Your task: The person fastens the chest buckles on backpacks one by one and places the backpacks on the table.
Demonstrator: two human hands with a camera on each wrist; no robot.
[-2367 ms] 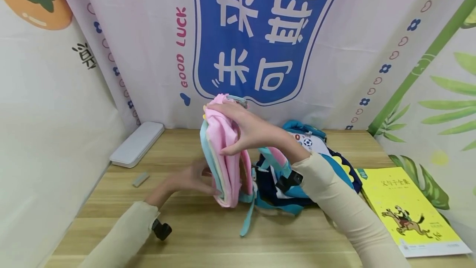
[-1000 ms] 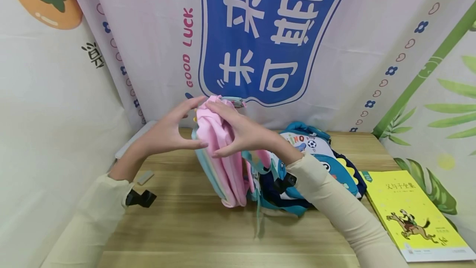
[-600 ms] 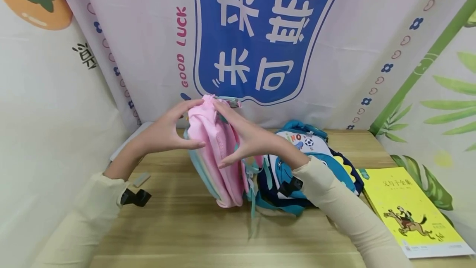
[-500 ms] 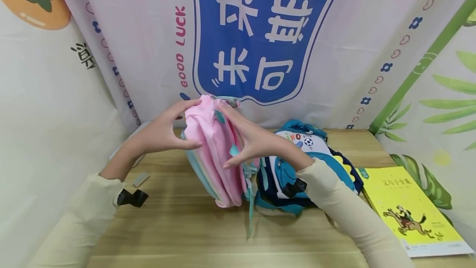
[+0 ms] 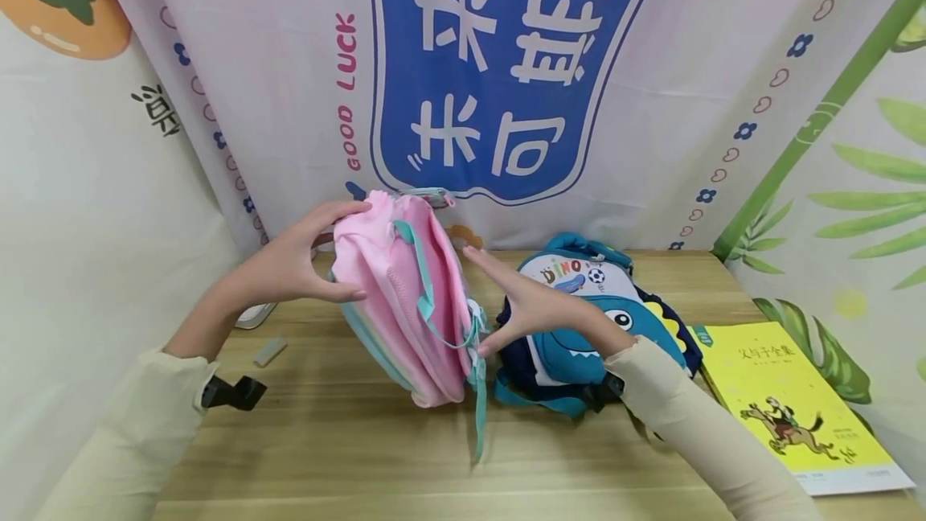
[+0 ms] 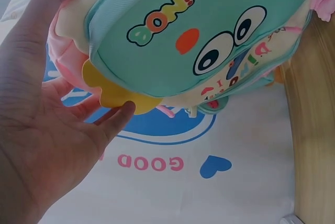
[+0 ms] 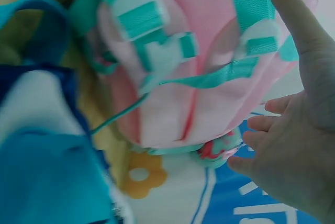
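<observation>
A pink children's backpack (image 5: 387,288) stands tilted on the wooden table, its strap side turned towards the right. My left hand (image 5: 278,272) grips its upper left side, thumb in front and fingers behind. The left wrist view shows the bag's mint front panel (image 6: 157,51) with cartoon eyes, and fingers at the yellow scalloped trim (image 6: 123,96). My right hand (image 5: 538,308) is spread beside the bag's right side, close to the turquoise strap (image 5: 427,288). In the right wrist view its fingers reach along the bag's edge, and the straps and buckles (image 7: 167,56) face the camera.
A blue dinosaur backpack (image 5: 579,344) lies just right of the pink one, partly behind my right hand. Further right is a yellow book (image 5: 788,408). A small grey block (image 5: 270,350) and a partly hidden white case (image 5: 255,317) lie at left. Printed cloth hangs behind.
My left hand has risen from the bag's lower side to its upper left. The pink backpack has turned and shifted left, showing its straps. My right hand has come off its top, moving right.
</observation>
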